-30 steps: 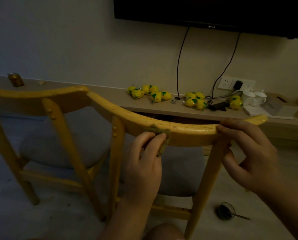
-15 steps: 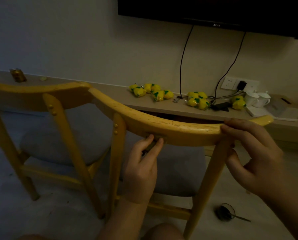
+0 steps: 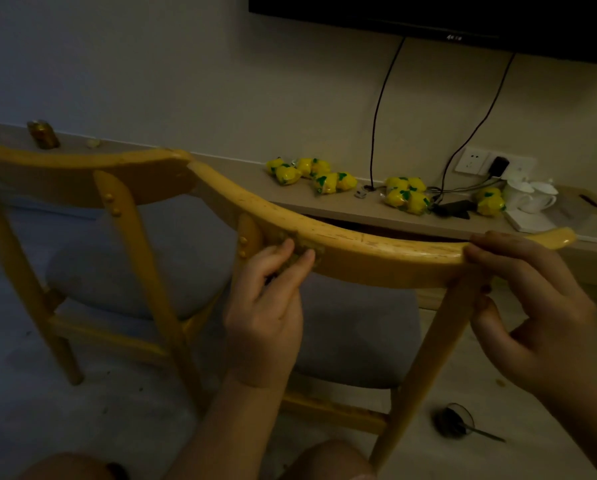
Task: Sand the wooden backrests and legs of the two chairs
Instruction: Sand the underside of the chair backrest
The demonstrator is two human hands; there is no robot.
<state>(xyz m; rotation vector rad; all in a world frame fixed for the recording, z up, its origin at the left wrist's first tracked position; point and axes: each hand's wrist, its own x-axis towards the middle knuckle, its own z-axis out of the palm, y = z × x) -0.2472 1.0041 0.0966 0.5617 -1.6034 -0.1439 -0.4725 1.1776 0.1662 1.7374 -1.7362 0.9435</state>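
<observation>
Two yellow wooden chairs with grey seat cushions stand side by side, backs toward me. The nearer chair's curved backrest runs across the middle; the other chair's backrest is at the left. My left hand presses a small brownish sanding pad against the nearer backrest's face, just right of its left upright. My right hand grips the same backrest near its right end, fingers over the top, thumb below, above the right leg.
A low shelf along the wall carries several yellow packets, white cups, a charger and cables under a wall-mounted TV. A gold can stands at the shelf's left. A dark round object with a thin handle lies on the floor. My knees show at the bottom.
My left hand has slid the sanding pad leftward along the backrest's face, from near the middle toward the left upright. My right hand has kept its grip.
</observation>
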